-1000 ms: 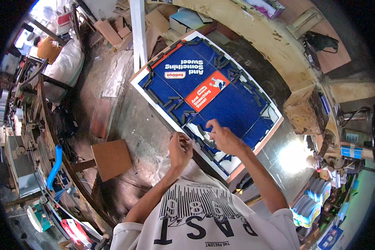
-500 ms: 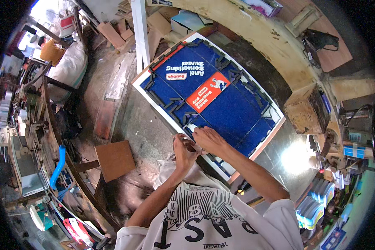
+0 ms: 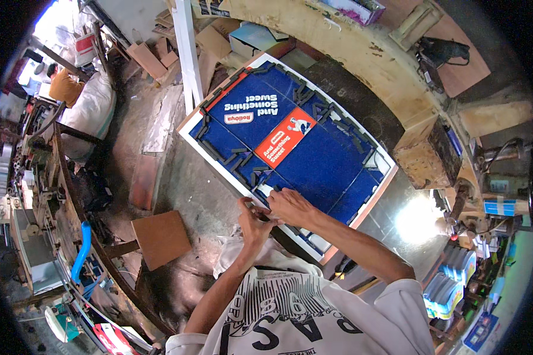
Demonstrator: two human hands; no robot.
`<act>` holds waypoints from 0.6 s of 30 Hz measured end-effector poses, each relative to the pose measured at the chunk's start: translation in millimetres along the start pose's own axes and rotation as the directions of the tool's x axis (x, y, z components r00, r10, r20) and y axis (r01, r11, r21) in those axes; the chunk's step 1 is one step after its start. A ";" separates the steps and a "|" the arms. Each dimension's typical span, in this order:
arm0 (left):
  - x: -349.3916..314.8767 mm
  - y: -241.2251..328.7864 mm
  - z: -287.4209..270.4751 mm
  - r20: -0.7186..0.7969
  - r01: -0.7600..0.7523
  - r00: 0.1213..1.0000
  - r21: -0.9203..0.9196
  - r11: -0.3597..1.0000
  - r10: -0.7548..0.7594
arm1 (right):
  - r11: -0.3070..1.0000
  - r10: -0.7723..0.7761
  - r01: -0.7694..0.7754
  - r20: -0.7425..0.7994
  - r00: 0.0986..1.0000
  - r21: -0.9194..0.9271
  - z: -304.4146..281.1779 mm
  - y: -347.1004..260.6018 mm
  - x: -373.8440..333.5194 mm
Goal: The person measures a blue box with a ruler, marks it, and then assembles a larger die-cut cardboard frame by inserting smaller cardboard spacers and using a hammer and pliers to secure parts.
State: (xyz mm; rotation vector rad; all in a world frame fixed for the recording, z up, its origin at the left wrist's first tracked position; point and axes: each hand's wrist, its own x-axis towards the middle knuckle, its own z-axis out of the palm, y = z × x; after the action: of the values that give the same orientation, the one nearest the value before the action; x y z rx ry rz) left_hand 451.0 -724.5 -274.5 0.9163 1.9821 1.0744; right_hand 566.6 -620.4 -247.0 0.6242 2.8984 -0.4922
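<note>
A blue printed panel (image 3: 331, 168) with a white border and a red picture block (image 3: 285, 137) lies in front of me on a table. Many short dark strips (image 3: 234, 158) lie along its edges, some in loose clusters. My right hand (image 3: 293, 208) is at the near edge of the panel, fingers bent and pressed together. Beside it, slightly to the left, my left hand (image 3: 254, 226) is closed with its fingertips near the right one's. Whatever they pinch between them is too small and too covered to make out.
A brown square-topped stool (image 3: 161, 239) stands at the left. A white post (image 3: 188, 59) rises behind the panel. To the right are a worn wooden block (image 3: 427, 155) and a bright light (image 3: 419, 222). A person (image 3: 66, 86) sits far back left, near a white sack (image 3: 89, 112).
The view has shifted a little, so the scene sits slightly further left and lower. Both hands stay together at the panel's near edge, with only small finger movement.
</note>
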 end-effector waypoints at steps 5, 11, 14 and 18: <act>3.2 -5.3 3.7 0.044 0.080 0.996 -0.205 0.975 -0.072 | 0.996 0.045 -0.042 -0.047 0.998 0.076 -6.8 0.5 -27.3; -4.8 -0.9 -2.7 0.091 -0.064 0.993 -0.066 0.996 0.070 | 0.650 0.564 -0.216 -0.272 0.780 0.728 -68.8 26.3 -88.3; -14.5 -1.3 3.7 0.107 -0.175 0.979 0.006 0.985 0.173 | 0.330 0.671 -0.174 -0.101 0.735 0.928 -31.8 45.3 -101.2; -25.9 -5.9 8.6 0.153 -0.132 0.980 0.028 0.991 0.126 | 0.269 0.695 -0.178 -0.063 0.716 0.947 -10.3 37.5 -95.7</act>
State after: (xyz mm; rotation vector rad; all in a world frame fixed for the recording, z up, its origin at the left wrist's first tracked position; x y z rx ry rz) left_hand 469.8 -745.0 -277.1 1.1262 1.8449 1.0088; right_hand 668.3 -620.6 -229.0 1.9144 2.2512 -2.1224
